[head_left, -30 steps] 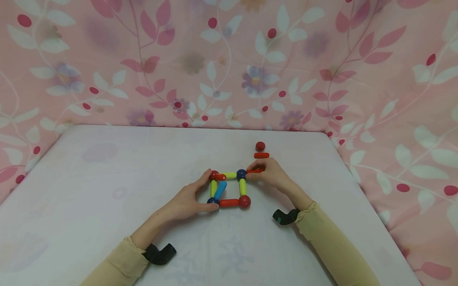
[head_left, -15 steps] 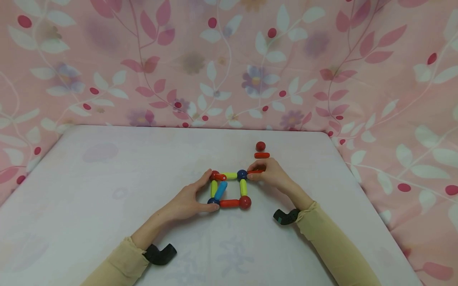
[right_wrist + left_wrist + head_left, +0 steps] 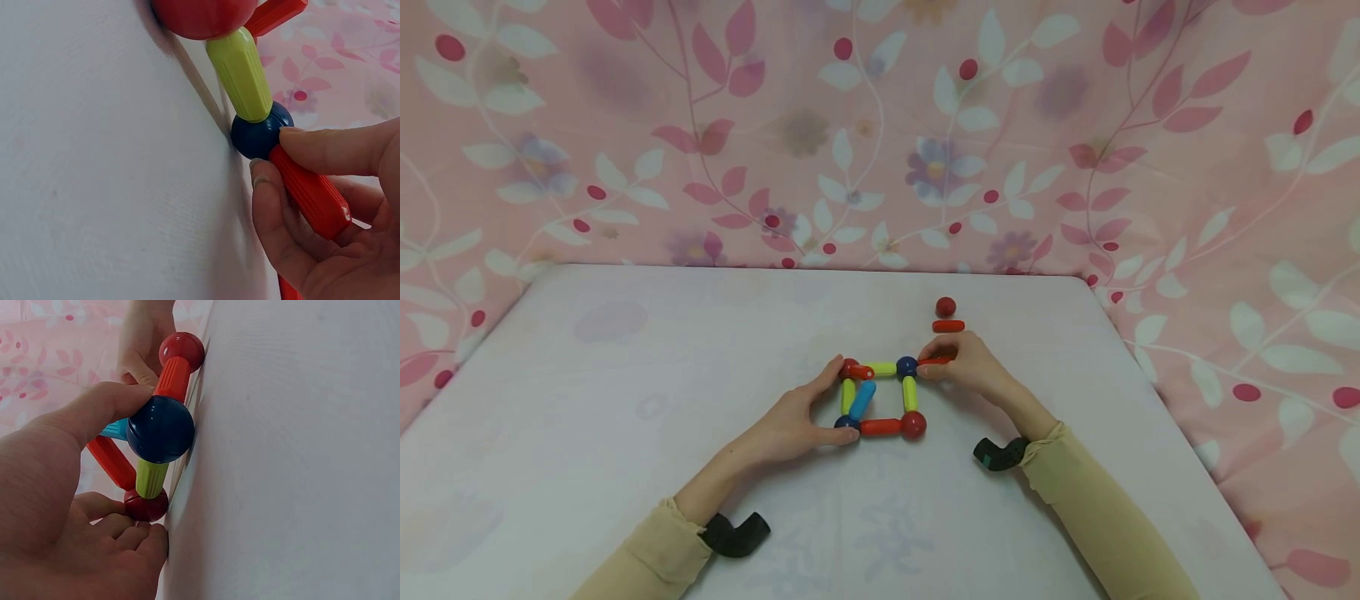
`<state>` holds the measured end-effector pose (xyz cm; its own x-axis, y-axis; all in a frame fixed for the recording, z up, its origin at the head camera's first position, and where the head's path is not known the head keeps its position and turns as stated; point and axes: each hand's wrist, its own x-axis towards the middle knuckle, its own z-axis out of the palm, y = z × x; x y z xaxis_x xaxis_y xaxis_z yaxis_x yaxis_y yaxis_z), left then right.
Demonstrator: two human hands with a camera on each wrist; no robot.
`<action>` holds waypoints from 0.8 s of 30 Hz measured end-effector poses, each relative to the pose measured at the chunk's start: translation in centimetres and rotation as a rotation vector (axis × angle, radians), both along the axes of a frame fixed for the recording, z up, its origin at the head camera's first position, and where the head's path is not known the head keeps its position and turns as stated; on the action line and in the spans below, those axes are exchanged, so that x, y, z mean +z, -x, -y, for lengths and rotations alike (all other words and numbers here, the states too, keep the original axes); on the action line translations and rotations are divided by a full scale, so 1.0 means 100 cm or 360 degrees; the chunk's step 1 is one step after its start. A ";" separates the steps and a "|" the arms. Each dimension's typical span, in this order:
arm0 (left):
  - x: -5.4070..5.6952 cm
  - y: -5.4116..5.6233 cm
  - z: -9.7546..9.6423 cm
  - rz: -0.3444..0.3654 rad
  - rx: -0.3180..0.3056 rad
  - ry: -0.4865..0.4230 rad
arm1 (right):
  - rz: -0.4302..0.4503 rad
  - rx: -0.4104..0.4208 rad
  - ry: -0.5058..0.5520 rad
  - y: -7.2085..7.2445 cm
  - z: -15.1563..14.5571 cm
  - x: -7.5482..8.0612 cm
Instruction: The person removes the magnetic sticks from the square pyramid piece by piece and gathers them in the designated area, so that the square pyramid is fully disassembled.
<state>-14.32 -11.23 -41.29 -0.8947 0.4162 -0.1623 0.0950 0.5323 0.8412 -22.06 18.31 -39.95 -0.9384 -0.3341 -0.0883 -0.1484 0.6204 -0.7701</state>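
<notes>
A square of magnetic building rods and balls lies on the white table. Red balls and dark blue balls form its corners; a blue rod and a short red rod rise from the left corners. My left hand holds the left side, thumb on the near blue ball, fingers at the far red ball. Between thumb and fingers, my right hand pinches a red rod, whose end touches the far right blue ball.
Behind my right hand lie a loose red rod and a loose red ball. The white table ends at a pink floral curtain along the back and right.
</notes>
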 end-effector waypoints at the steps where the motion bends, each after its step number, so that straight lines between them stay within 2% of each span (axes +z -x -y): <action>1: 0.000 0.000 0.000 -0.0002 0.0002 0.0001 | -0.0009 0.0008 -0.0010 0.001 0.000 0.000; 3: 0.000 0.000 0.000 -0.0003 0.0009 0.0002 | -0.0030 0.0017 -0.0038 0.002 -0.002 0.000; 7: 0.000 0.000 0.000 -0.0002 0.0011 0.0004 | -0.0063 -0.0046 -0.0053 0.005 -0.007 0.003; 14: 0.000 -0.001 -0.001 0.0004 0.0005 0.0003 | -0.0058 -0.0272 0.0124 0.012 -0.020 0.015; 19: 0.001 -0.001 -0.001 0.0007 0.0004 -0.0009 | -0.0134 -0.0417 0.0183 0.020 -0.029 0.014; 24: 0.000 -0.001 0.000 0.0016 0.0007 -0.0011 | -0.0089 -0.0547 0.0325 0.023 -0.035 0.010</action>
<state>-14.24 -11.25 -41.26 -0.8948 0.4136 -0.1681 0.0845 0.5266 0.8459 -24.37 21.81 -38.91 -1.0000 -0.0054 0.0019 -0.0043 0.4763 -0.8793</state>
